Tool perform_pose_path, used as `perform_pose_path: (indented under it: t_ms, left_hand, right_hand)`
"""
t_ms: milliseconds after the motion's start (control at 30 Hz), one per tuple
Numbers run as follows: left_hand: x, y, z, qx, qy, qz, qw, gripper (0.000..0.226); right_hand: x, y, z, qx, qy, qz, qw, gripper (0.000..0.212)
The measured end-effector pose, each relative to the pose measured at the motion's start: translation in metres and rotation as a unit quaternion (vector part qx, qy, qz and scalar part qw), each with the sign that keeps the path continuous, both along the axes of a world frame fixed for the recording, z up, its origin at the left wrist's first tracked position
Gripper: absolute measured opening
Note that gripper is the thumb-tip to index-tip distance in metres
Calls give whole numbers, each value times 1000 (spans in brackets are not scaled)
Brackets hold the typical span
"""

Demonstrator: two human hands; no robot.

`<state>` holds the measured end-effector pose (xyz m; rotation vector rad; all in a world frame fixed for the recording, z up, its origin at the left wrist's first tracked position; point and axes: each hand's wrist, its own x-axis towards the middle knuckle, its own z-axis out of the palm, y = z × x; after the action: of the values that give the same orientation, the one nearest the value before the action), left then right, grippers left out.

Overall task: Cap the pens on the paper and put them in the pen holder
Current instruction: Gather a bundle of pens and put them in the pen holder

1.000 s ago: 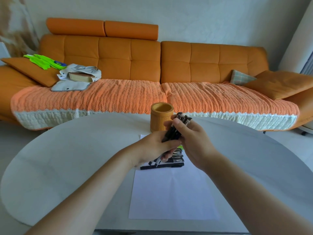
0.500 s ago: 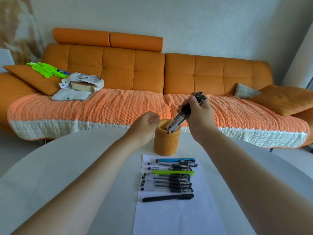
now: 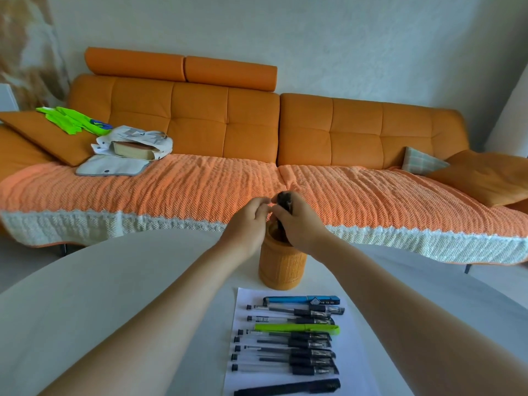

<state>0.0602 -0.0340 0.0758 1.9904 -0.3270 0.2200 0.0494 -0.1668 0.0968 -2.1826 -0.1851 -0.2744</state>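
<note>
Pens (image 3: 285,342) are laid in a row on the paper (image 3: 354,364), just short of the pen holder (image 3: 281,267) on the table (image 3: 85,310). A dark pen bundle (image 3: 284,200) is gripped over the holder's mouth by the right hand (image 3: 300,224). The fingers of the left hand (image 3: 247,224) are curled just beside it, their grip unclear. Pen lettering cannot be read.

Both forearms are bare and extend forward from the lower corners of the view, converging at centre. Left hand (image 3: 246,221): back toward the camera, fingers bent forward, fingertips meeting the thumb side of the right hand; whether they hold anything cannot be told. Right hand (image 3: 300,225): back upward, wrist slightly flexed, fingers and thumb curled round a bundle of dark pens (image 3: 284,200), whose upper ends protrude above the knuckles
</note>
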Motion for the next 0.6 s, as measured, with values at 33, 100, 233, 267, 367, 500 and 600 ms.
perform_pose_path:
  t_ms: [33,100,233,267,367,500,600]
  left_hand:
    - [-3,0,1,-8,-33,8,999,37]
    - [-9,-1,4,-23,-86,14,996,40]
    - [-12,-1,1,26,-106,-36,993,40]
    - [-12,0,-1,56,-111,-41,991,39]
    - [-13,2,-3,102,-116,-42,987,39]
    - [-16,2,2,112,-84,-47,989,49]
    - [-20,0,0,112,-24,-74,991,52]
  right_hand:
    - [1,0,-3,-21,2,-5,1000,11]
    - [4,0,-7,-86,-2,-13,996,12]
    - [3,0,-11,-240,-14,-17,970,25]
    - [2,0,-11,-260,-12,-19,965,26]
    - [0,-2,-14,-302,-8,-24,953,32]
    - [-10,-11,-15,-301,-31,-13,953,53]
    - [-19,-15,-22,-308,-38,36,950,52]
